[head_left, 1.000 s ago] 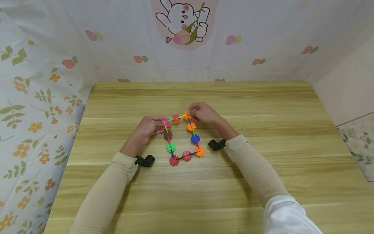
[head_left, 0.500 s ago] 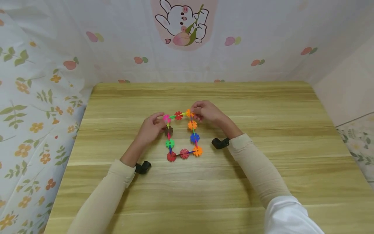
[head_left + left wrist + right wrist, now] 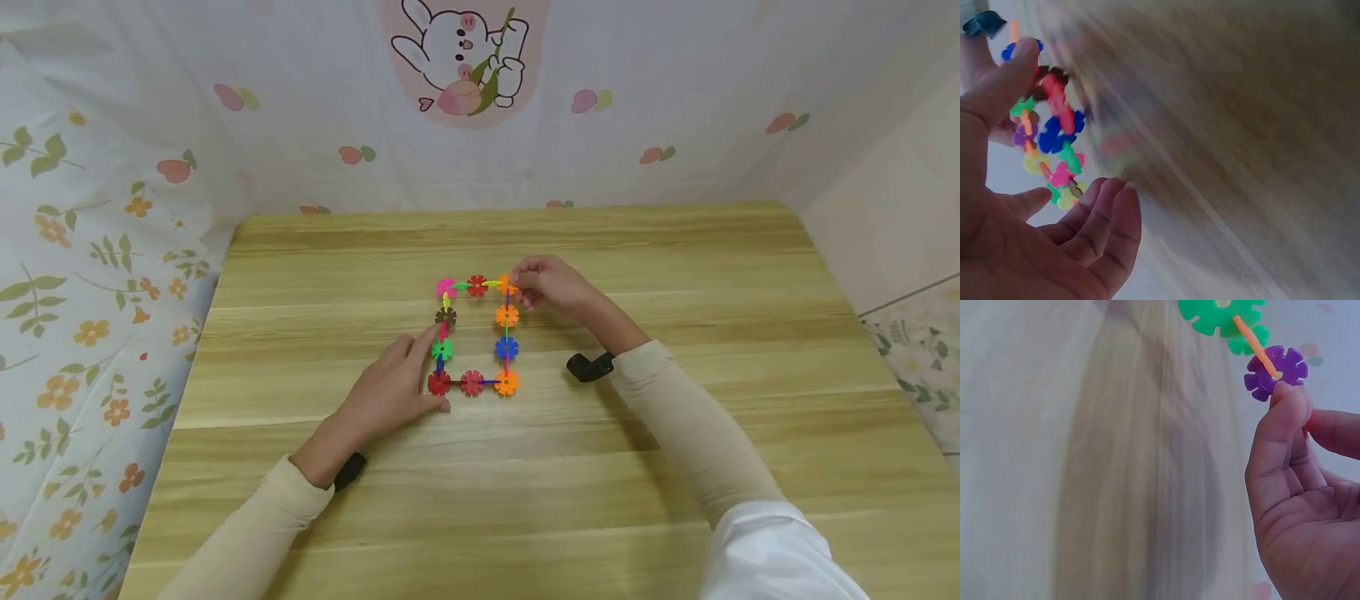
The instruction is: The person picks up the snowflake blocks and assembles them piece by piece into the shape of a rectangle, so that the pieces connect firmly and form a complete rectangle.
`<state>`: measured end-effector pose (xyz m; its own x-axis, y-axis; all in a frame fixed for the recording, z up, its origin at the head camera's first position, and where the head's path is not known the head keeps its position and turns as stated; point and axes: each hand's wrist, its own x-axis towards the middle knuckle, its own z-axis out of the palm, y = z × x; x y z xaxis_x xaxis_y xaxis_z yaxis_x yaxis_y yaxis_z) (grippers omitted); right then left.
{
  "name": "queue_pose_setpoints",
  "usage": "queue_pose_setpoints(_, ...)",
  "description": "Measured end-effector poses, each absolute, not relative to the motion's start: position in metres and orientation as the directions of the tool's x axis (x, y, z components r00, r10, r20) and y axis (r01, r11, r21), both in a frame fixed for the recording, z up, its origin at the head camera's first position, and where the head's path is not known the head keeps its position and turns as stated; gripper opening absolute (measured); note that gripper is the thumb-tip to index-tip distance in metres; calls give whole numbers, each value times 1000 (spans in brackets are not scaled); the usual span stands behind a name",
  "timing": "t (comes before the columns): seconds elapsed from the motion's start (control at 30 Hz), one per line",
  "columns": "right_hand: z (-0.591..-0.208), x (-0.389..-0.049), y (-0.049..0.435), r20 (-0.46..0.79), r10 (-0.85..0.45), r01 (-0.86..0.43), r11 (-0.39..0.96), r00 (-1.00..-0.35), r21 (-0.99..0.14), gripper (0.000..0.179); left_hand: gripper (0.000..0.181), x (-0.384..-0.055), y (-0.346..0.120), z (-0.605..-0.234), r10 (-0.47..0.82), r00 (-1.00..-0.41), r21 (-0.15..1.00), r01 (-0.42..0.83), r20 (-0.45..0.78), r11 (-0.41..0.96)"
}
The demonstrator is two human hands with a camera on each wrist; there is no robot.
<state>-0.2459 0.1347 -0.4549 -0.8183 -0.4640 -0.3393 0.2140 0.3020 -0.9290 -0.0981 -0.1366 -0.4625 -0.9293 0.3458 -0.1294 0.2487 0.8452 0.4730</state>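
A rectangular frame of colourful interlocking discs (image 3: 506, 348) is seen from above in the head view, some discs flat and others on edge. My right hand (image 3: 555, 283) pinches its far right corner at an orange disc (image 3: 507, 316). In the right wrist view a purple disc (image 3: 1291, 365) sits at those fingertips, with an orange one on edge (image 3: 1255, 345) linking it to a green one. My left hand (image 3: 386, 387) lies along the frame's left side, fingers spread, the thumb near the red corner disc (image 3: 439, 383). The left wrist view shows more discs behind the fingers, partly hidden.
The frame is over a wood-grain table (image 3: 645, 517). A white curtain (image 3: 300, 75) with a rabbit print hangs behind it, and a floral cloth (image 3: 82, 275) covers the left side. Black devices (image 3: 590, 367) are worn at both wrists.
The frame has shifted right and squared up in view, with my right hand moving along. My left hand has left the pink far-left corner and come nearer along the left side, fingers spreading.
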Motion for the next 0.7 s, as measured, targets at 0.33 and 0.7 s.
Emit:
queue_pose_setpoints(0.33, -459, -219, 177, -456, -432, 354, 298, -778, -887, 20, 84, -138, -139, -458, 355, -928, 415, 281, -111, 865)
queue_pose_setpoints(0.7, -470, -179, 197, -513, -488, 349, 391, -706, -852, 20, 58, -178, -128, -456, 369, -924, 327, 320, -100, 889)
